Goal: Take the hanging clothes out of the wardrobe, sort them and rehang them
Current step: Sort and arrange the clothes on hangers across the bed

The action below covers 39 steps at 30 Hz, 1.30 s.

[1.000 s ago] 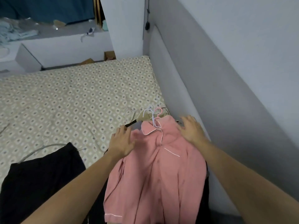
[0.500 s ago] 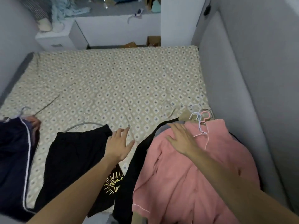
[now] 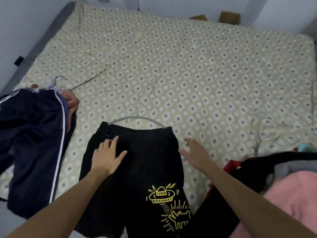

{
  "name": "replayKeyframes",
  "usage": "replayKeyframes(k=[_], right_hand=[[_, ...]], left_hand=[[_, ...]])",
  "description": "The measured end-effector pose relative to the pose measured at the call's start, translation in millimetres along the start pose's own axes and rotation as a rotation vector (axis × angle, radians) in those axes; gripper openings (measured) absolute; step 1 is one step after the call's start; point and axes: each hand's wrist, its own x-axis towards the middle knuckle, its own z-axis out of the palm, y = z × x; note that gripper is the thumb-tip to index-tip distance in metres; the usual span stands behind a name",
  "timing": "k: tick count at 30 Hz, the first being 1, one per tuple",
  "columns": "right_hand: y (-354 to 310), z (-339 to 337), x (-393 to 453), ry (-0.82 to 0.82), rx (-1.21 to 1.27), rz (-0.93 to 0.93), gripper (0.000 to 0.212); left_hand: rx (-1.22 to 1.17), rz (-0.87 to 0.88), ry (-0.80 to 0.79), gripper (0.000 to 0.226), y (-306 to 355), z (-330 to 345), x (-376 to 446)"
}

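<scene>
While both hands hover flat, black shorts [image 3: 135, 169] lie on bed [image 3: 188, 66] w/ hanger [image 3: 135, 118].
L hand [image 3: 107, 156] rests on shorts, fingers spread; R hand [image 3: 194, 152] spread beside them, holding nothing.

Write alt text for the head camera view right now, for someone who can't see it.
Seen from above, a person's left hand rests flat on black shorts with a yellow UFO print, on a grey hanger, lying on a patterned bedspread; the right hand reaches open beside them. Navy white-striped trousers lie left, a pink garment right.
</scene>
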Motion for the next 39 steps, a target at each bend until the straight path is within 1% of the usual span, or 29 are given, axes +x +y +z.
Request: replayKeyframes(k=[2,5,7,9,11,12,13,15,16,18,21,26,29,31,36,39], right_hand=[[-9,33,48,-0.025,-0.023,0.028,0.074],[-11,68,103,-0.042,-0.013,0.072,0.093],[-13,81,125,-0.034,-0.006,0.118,0.092],[-14,86,141,0.018,0.024,0.148,0.087],[-14,87,152,0.071,0.108,0.156,0.088],[-14,86,155,0.080,0.146,0.161,0.086],[-14,85,159,0.078,0.180,0.167,0.078],[-23,78,159,0.045,0.227,0.166,0.056],[-27,74,158,0.035,0.233,0.161,0.048],[-37,67,150,0.034,0.230,0.126,0.040],[-46,56,124,0.056,0.259,0.058,0.037],[-70,17,51,0.116,0.278,-0.044,0.036],[-90,-6,-3,0.181,0.270,-0.112,0.037],[-105,-19,-44,0.220,0.230,-0.162,0.035],[-128,-52,-157,0.236,0.155,-0.282,0.030],[-135,-66,-229,0.290,0.186,-0.377,0.029]], left_hand=[[-0.005,-0.071,-0.021,0.083,-51,13,38],[-0.099,-0.177,-0.047,0.081,-104,26,87],[-0.191,-0.198,-0.092,0.080,-123,35,115],[-0.278,-0.196,-0.140,0.079,-132,45,136],[-0.338,-0.203,-0.132,0.076,-132,52,151],[-0.366,-0.207,-0.101,0.073,-132,58,159],[-0.383,-0.210,-0.065,0.069,-132,60,164],[-0.475,-0.223,-0.006,0.060,-133,63,173],[-0.568,-0.228,0.011,0.055,-135,64,174],[-0.759,-0.242,0.009,0.044,-135,57,169],[-0.838,-0.201,0.012,0.035,-129,38,144],[-0.867,-0.071,0.098,0.024,-129,-17,81],[-0.886,-0.038,0.179,0.020,-125,-58,28],[-0.902,-0.030,0.249,0.021,-121,-83,-13],[-0.893,0.020,0.437,0.022,-106,-137,-142],[-0.902,0.048,0.551,0.024,-93,-162,-232]])
